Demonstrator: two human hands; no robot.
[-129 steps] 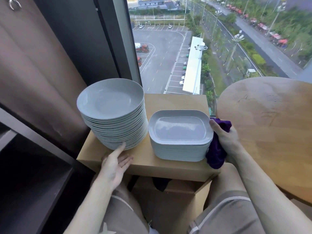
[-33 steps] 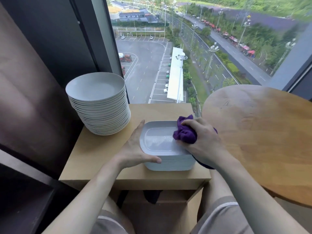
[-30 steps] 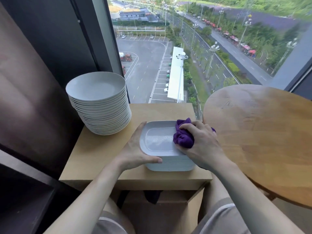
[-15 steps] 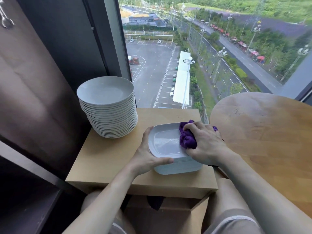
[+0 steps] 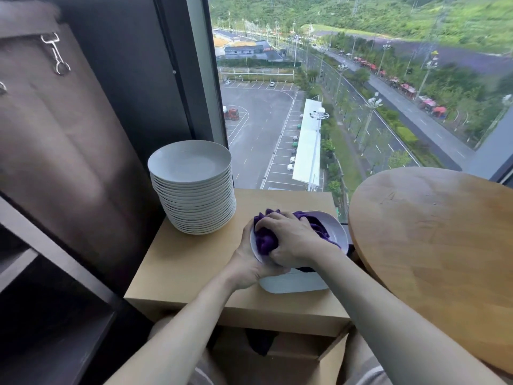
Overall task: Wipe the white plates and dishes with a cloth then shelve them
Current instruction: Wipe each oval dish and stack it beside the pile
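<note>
A white rectangular dish (image 5: 337, 233) is tilted up off the stack of rectangular dishes (image 5: 294, 283) on the cardboard box (image 5: 188, 262). My left hand (image 5: 249, 262) grips the dish's near left edge. My right hand (image 5: 288, 240) holds a bunched purple cloth (image 5: 263, 238) and presses it into the dish, covering most of its inside. A tall stack of round white plates (image 5: 194, 190) stands on the box's far left corner.
A round wooden table (image 5: 433, 245) sits close on the right, beside the box. A dark shelf unit (image 5: 41, 301) lies low on the left, below a brown curtain (image 5: 55, 134). A window is straight ahead. An open carton (image 5: 277, 357) is between my knees.
The top rectangular dish has come up off its stack and tilted. My right hand has slid the purple cloth leftward across it. My left hand now grips the dish's edge more closely.
</note>
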